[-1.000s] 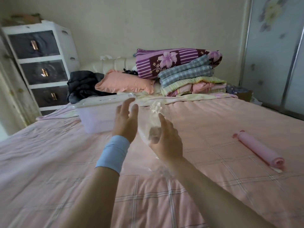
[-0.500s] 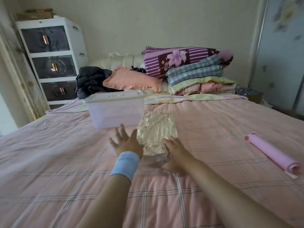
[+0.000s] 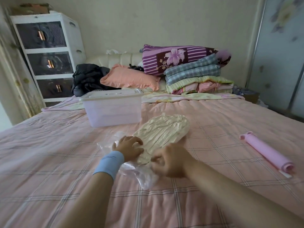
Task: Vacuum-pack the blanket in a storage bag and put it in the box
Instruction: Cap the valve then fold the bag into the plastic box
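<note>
Cream blanket (image 3: 162, 130), wrinkled and flat inside a clear storage bag (image 3: 141, 176), lies on the pink bed (image 3: 49, 153) just beside the lidded plastic box (image 3: 113, 111).

The left hand (image 3: 129, 148) rests flat on the near end of the pack with its fingers spread and grips nothing. The right hand (image 3: 171, 160) is curled, and its fingers seem to pinch the loose plastic at the bag's mouth, though the motion blur hides the exact contact. The pack looks light and rather stiff where the blanket is pressed thin, but the film around it is probably slippery and could tear or lose its seal if someone pulls it by the empty corner. It seems safer to hold it with both hands under the firm cream part. A pink tube (image 3: 266, 152) lies well apart on the right.
</note>
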`<state>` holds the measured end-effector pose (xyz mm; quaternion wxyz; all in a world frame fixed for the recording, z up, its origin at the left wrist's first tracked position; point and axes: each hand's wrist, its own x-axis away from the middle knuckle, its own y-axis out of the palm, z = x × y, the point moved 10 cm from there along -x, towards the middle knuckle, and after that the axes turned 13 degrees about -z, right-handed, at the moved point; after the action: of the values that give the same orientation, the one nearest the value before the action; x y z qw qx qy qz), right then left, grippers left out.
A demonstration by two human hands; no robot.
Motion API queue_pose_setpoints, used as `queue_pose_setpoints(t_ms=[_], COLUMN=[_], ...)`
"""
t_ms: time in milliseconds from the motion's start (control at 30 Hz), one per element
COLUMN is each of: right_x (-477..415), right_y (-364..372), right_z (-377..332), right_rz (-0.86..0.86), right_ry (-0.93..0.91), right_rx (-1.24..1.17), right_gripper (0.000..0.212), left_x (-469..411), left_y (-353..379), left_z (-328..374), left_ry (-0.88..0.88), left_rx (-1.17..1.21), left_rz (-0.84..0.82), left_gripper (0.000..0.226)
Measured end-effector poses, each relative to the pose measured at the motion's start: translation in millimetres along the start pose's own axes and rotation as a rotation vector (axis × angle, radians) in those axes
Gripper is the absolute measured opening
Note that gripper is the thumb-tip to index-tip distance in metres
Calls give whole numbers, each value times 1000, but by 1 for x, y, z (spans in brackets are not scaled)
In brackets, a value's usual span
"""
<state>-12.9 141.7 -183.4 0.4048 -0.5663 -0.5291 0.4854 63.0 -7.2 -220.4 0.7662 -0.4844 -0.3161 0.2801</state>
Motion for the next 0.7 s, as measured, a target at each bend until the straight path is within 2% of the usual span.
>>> queue_pose_setpoints(t_ms=[33, 100, 200, 233, 300, 367, 500, 633, 700], right_x=[-1, -9, -34, -38, -45, -51, -52, -31, -13], right_y=[-10, -18, 6, 16, 29, 35, 19, -2, -13], right_z=[9, 39, 90, 103, 117, 120, 113, 89, 61], right_rz=[41, 89, -76, -138, -169, -101, 53, -43, -132], right_ry=[6, 57, 247, 301, 341, 313, 262, 229, 202], right_rx=[-72, -68, 242, 292, 304, 303, 363, 415, 452], right_gripper=[29, 41, 72, 78, 83, 73, 48, 30, 22], left_x=[-4, -11, -12, -12, -15, -17, -18, -18, -17], left_y=[-1, -3, 8, 17, 30, 32, 19, 14, 8], left_z=[0, 7, 34, 42, 44, 36, 22, 29, 31], left_ry=[4, -34, -150, -163, -149, -112, 0, 56, 56], left_rx=[-30, -122, -257, -246, -205, -228, -227, -123, 47], left_rz=[-17, -65, -111, -117, -130, -165, -188, -183, -178], left_gripper=[35, 55, 71, 72, 87, 97, 91, 80, 69])
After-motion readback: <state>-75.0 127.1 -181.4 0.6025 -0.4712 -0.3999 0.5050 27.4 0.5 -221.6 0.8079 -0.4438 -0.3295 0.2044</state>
